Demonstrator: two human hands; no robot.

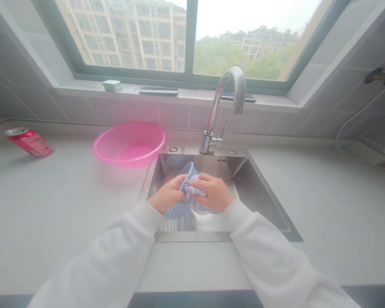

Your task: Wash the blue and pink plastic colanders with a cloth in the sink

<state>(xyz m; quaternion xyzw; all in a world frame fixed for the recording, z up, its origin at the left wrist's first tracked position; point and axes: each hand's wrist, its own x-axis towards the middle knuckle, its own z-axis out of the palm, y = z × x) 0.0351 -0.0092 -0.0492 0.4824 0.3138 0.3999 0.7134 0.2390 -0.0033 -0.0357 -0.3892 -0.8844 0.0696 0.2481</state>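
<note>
— White sleeves (99, 252) (269, 252) enter at the lower edge of view. What lies beyond them?

— A stainless-steel sink (253, 179) set in a pale countertop (51, 214), under a curved chrome tap (231, 77). A pink plastic basket (98, 147) rests beside the sink; a red soda can (30, 142) lies farther left.

— Current progress?

— A blue plastic basket (176, 214) is held tilted inside the sink. No water stream is visible at the spout.

— Hand state?

— Together. The left hand (167, 194) clamps the basket's edge; the right hand (211, 192) presses a pale cloth (195, 188) against it. Fingers hide much of that material, so "cloth" is probable, not certain.
</note>
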